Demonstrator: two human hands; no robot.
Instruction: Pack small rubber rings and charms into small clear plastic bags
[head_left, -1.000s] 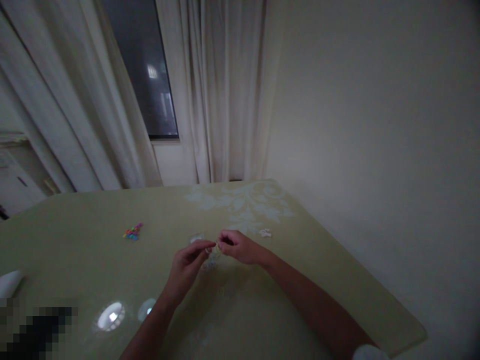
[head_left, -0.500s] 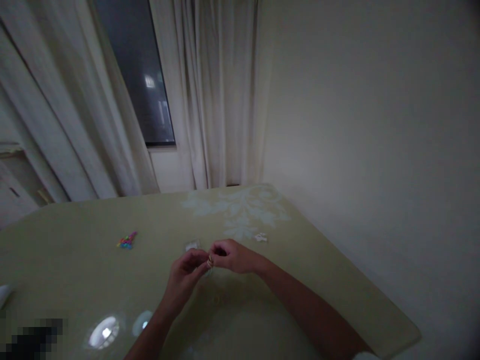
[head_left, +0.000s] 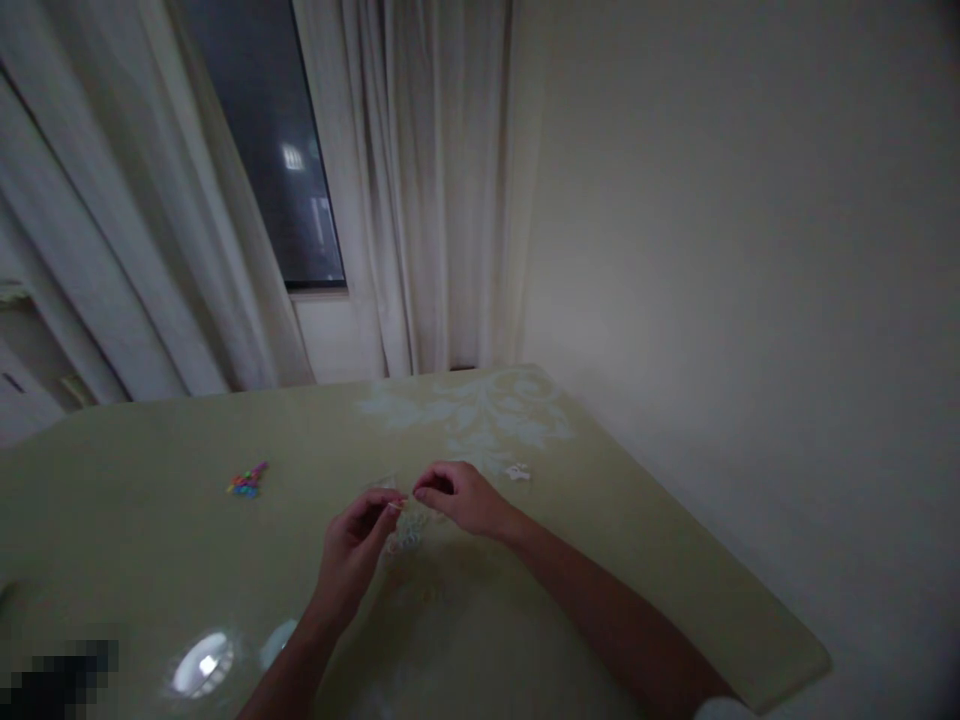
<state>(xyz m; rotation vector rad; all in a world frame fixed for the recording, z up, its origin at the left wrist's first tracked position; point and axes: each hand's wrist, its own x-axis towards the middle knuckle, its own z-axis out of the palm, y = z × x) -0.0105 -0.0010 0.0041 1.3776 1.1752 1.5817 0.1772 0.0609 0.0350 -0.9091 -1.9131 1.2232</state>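
Where detail blurs, lower centre, the left hand [head_left: 351, 552] pinches a small band [head_left: 398, 505]; the right hand [head_left: 463, 497] half-curls, any hold unclear.

no readable text, label, brand, number or sign anywhere (not even one letter)

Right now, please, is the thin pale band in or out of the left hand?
In: the left hand pinches the thin pale band between thumb and finger.
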